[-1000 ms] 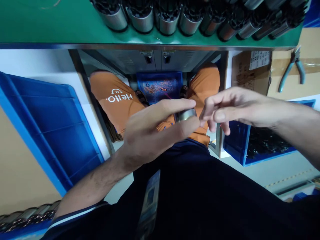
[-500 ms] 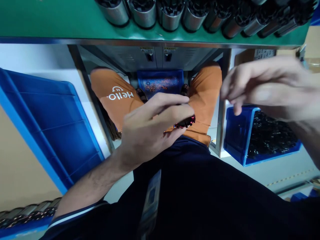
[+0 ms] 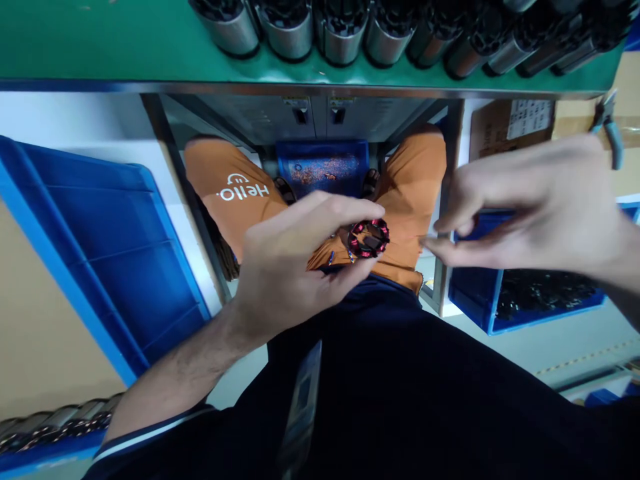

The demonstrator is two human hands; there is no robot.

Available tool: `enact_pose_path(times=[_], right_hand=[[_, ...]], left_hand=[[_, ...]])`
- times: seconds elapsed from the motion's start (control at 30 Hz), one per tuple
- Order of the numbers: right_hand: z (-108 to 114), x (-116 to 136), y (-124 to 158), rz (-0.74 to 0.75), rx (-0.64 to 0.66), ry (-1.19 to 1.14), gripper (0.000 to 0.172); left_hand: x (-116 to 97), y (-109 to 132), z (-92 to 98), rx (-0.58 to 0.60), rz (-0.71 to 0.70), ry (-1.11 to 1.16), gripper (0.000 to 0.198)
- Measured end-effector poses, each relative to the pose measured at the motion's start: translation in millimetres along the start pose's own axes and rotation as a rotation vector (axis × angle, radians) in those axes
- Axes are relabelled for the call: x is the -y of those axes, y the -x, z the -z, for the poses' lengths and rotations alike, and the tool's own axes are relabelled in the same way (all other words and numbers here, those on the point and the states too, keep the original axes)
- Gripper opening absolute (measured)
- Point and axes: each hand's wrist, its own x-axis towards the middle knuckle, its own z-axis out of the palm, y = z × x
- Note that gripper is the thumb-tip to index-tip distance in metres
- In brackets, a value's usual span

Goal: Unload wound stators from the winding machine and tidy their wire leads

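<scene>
My left hand (image 3: pixel 295 260) is closed around a small motor stator (image 3: pixel 369 239) with red wire windings and black slotted edges. The stator's round open end faces up toward me, held between thumb and fingers above my lap. To its right, apart from it, hovers my right hand (image 3: pixel 530 207) with curled fingers and the thumb close to the forefinger. Something thin may be at those fingertips, but blur keeps me from making it out. Below the right hand stands a blue bin (image 3: pixel 495 303) of small black strips (image 3: pixel 545 293).
Several metal-cased stators (image 3: pixel 287 33) line the green bench (image 3: pixel 100 47) edge ahead. A blue tray (image 3: pixel 110 247) leans at left; another blue tray (image 3: pixel 323 163) with copper-coloured bits lies between my feet. Pliers (image 3: pixel 611 130) rest on cardboard (image 3: pixel 575 127) at right.
The right hand has moved left and slightly down, nearer the stator, its fingers drawing into a pinch-like shape. My left hand has tilted the stator so its round end shows.
</scene>
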Motion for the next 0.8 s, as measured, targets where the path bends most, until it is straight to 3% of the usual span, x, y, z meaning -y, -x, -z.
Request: enact_pose_path(times=[0.07, 0.17, 0.27, 0.33, 0.43, 0.5, 0.57, 0.63, 0.7, 0.8], right_hand=[[6, -2, -6, -0.014, 0.084, -0.089, 0.035], [-4, -11, -16, -0.208, 0.263, -0.284, 0.044], [-25, -13, -20, -0.148, 0.214, -0.192, 0.042], [-33, -7, -17, 0.017, 0.127, -0.006, 0.036], [-24, 6, -11, 0.148, 0.1, 0.221, 0.035], [-8, 8, -10, 0.193, 0.093, 0.309, 0.026], [4, 3, -12, 0.153, 0.154, 0.226, 0.024], [6, -7, -16, -0.002, 0.283, -0.027, 0.033], [-4, -15, -20, -0.165, 0.378, -0.221, 0.035], [-26, -16, -23, -0.228, 0.379, -0.277, 0.035]], left_hand=[[2, 1, 0.3, -0.094, -0.135, -0.11, 0.022], [6, 0, -1.1, -0.205, -0.35, -0.263, 0.02], [9, -3, -1.7, -0.205, -0.595, -0.402, 0.025], [8, -3, -0.7, -0.149, -0.551, -0.387, 0.021], [6, -2, 1.6, -0.023, -0.184, -0.167, 0.023], [7, 0, 2.5, -0.001, -0.073, -0.059, 0.026], [10, 3, 1.7, -0.039, -0.145, -0.063, 0.028], [13, 4, -1.1, -0.112, -0.224, -0.108, 0.026], [17, 4, -5.2, -0.184, -0.293, -0.145, 0.024], [20, 2, -9.8, -0.229, -0.414, -0.259, 0.024]])
